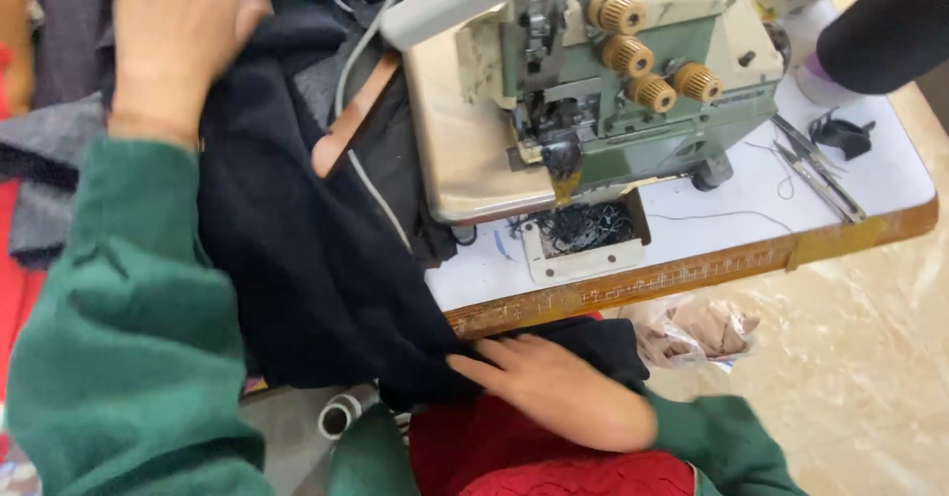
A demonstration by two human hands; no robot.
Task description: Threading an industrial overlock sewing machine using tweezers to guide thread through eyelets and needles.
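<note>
The left hand (178, 31) grips the black fabric (306, 259) near the table's (692, 259) far left edge. The right hand (554, 387) lies flat with fingers spread on the same fabric, just below the table's near edge, in front of the green sewing machine (613, 90).

Soft even daylight (slight motion blur)

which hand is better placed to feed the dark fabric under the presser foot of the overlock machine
Probably the left hand: it lies on the dark fabric up at table level beside the overlock machine. The right hand rests on the fabric's lower end, below the table edge.
</note>
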